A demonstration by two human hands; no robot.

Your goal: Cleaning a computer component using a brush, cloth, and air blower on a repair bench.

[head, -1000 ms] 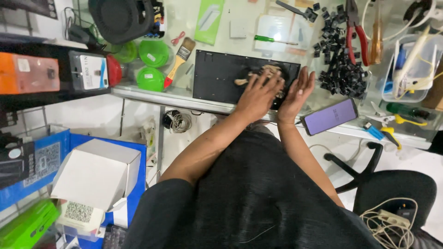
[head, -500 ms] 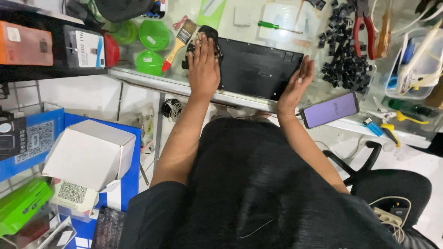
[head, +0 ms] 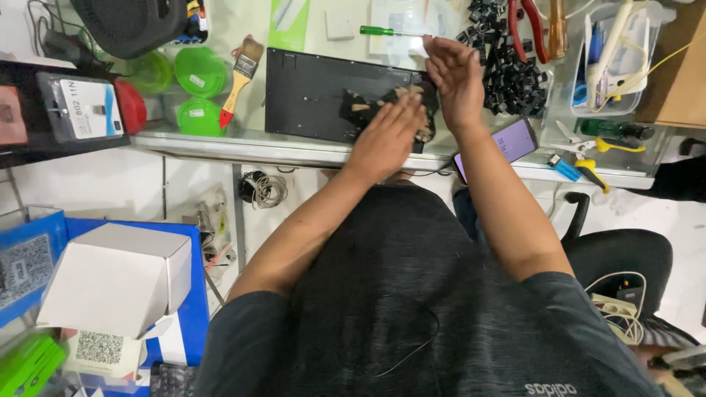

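A black flat panel (head: pixel 309 95), like a keyboard base, lies on the glass desk (head: pixel 220 140). My left hand (head: pixel 386 131) rests palm down on its right part, fingers together and flat, over a small heap of tan and dark crumbs (head: pixel 368 110). My right hand (head: pixel 452 73) stands open on its edge at the panel's right end, palm facing the left hand. Neither hand holds anything.
Several loose black keycaps (head: pixel 507 70) and red-handled pliers (head: pixel 533 29) lie right of the panel. A green screwdriver (head: pixel 382 31), paintbrush (head: pixel 239 73), green lids (head: pixel 198 70), phone (head: pixel 507 143) and clear tub (head: pixel 618 59) surround it. White box (head: pixel 118 276) and chair (head: pixel 625 257) are below.
My left hand has swept from the panel's left end across to its right part, close to the right hand. The right hand has stayed at the right end.
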